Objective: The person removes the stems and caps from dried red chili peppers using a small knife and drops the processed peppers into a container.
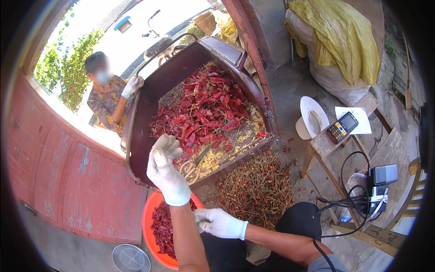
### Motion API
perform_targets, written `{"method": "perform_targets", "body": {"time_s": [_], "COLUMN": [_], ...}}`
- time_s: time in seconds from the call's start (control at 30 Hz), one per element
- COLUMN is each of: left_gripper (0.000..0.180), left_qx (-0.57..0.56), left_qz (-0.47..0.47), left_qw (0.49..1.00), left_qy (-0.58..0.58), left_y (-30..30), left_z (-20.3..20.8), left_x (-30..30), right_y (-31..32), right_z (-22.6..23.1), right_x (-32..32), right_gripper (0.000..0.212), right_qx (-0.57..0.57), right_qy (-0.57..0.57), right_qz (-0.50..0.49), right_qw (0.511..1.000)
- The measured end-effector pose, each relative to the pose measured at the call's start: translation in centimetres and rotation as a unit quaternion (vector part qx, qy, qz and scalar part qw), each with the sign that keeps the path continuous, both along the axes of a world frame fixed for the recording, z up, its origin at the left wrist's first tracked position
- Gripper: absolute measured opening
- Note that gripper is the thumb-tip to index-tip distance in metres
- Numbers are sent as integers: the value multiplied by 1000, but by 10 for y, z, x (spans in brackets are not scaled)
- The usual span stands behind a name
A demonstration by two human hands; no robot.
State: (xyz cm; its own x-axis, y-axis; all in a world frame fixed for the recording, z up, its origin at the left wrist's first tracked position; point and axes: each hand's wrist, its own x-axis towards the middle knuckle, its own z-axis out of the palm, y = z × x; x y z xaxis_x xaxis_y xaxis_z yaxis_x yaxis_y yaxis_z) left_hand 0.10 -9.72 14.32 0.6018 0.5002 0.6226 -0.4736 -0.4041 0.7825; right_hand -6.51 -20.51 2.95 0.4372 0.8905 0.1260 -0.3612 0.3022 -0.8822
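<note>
White-gloved left hand (166, 170) is raised over the cart tray (136, 136), fingers curled; can't tell if it's pinching anything. Right hand (219, 223) sits clenched low by the lap. Dried red chillies (204, 113) heaped in the tray look light, brittle and wrinkly, easiest grabbed by the stem. Scissors (192, 167) lie nearby, an orange basin (152, 217) of chillies sits below, and a stem pile (258, 188) crowds the floor.

A rural yard: cart (149, 104) of dried chillies (204, 113), sacks (335, 50), concrete floor (290, 90).
</note>
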Motion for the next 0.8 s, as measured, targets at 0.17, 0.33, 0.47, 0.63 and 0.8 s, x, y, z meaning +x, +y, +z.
{"method": "perform_targets", "body": {"time_s": [0.17, 0.33, 0.47, 0.63, 0.8], "left_gripper": [41, 23, 42, 37, 25], "left_qx": [17, 213, 424, 426, 338], "left_qz": [18, 54, 102, 145, 155], "left_qw": [994, 921, 817, 793, 870], "left_qy": [107, 320, 376, 410, 324], "left_y": [18, 74, 85, 90, 78], "left_z": [-13, -92, -120, -147, -144], "left_x": [36, 85, 119, 136, 123], "right_y": [-5, -21, -29, -28, -29], "right_z": [-4, 11, 9, 9, 10], "right_x": [6, 34, 46, 55, 67], "right_gripper": [29, 28, 29, 28, 28], "right_qx": [-107, -119, -140, -99, -134], "right_qy": [-263, -253, -156, -194, -126], "right_qz": [44, 53, -23, -93, -80], "right_qw": [958, 959, 978, 972, 980]}}
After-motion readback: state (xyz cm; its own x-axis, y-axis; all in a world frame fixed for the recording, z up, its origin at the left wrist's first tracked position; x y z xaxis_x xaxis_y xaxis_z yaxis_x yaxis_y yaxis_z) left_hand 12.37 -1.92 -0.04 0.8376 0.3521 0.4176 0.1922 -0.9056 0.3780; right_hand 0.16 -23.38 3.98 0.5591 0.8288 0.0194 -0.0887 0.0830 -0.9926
